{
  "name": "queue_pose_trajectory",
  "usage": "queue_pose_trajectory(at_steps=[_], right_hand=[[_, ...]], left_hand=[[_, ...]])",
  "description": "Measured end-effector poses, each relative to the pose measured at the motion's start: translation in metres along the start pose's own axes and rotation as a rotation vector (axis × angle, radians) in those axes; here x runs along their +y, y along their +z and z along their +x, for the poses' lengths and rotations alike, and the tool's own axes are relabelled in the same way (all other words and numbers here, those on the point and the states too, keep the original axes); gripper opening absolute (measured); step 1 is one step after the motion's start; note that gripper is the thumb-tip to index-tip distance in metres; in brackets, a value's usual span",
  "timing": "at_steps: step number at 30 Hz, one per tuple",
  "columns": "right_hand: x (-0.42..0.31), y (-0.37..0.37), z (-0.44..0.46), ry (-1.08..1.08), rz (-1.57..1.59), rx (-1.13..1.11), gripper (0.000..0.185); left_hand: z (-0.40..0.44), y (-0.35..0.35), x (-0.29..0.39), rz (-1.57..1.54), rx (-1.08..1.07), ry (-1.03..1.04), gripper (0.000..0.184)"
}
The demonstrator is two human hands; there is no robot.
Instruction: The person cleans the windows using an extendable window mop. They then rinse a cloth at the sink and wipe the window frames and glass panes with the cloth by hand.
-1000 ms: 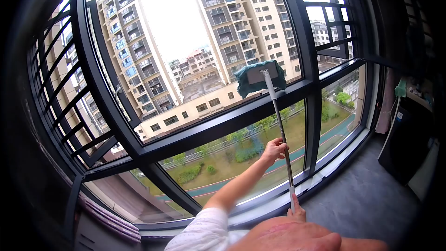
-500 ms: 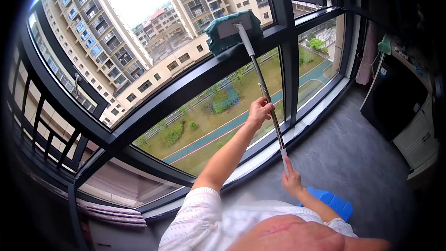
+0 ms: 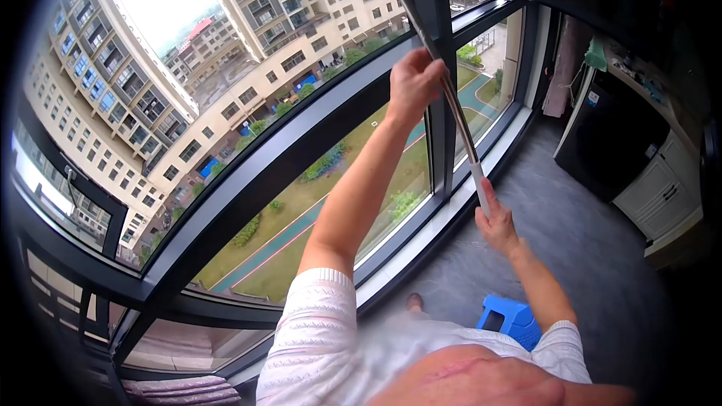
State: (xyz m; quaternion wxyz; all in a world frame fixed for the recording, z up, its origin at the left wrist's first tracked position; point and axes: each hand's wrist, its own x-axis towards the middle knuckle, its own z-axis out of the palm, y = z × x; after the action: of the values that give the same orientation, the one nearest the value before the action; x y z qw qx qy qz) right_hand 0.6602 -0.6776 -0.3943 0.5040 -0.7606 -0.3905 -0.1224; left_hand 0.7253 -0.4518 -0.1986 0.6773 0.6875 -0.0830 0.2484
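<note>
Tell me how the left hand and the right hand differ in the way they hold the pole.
The left hand grips the metal shaft of the pole, while the right hand holds the white handle at its lower end. The left hand's fingers curl; the right has one digit stretched along the handle. Both are bare and grip the same pole.
</note>
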Motion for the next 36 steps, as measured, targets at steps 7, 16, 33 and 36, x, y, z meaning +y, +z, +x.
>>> queue_pose_trajectory(at_steps=[7,16,33,36], right_hand=[[0.004,0.018,0.057,-0.044,0.061,0.073,0.074],[0.079,0.022,-0.081,0.292,-0.227,0.016,0.069],[0.165,-0.110,-0.156,1.009,-0.169,0.335,0.019],[0.161,-0.131,-0.155,1.039,-0.198,0.289,0.019]], left_hand=[[0.057,-0.018,0.007,-0.084,-0.139,0.042,0.030],[-0.022,0.007,-0.132,-0.253,-0.376,-0.410,0.028],[-0.096,0.265,-0.244,0.225,-0.760,-0.500,0.028],[-0.086,0.287,-0.259,0.134,-0.861,-0.635,0.035]])
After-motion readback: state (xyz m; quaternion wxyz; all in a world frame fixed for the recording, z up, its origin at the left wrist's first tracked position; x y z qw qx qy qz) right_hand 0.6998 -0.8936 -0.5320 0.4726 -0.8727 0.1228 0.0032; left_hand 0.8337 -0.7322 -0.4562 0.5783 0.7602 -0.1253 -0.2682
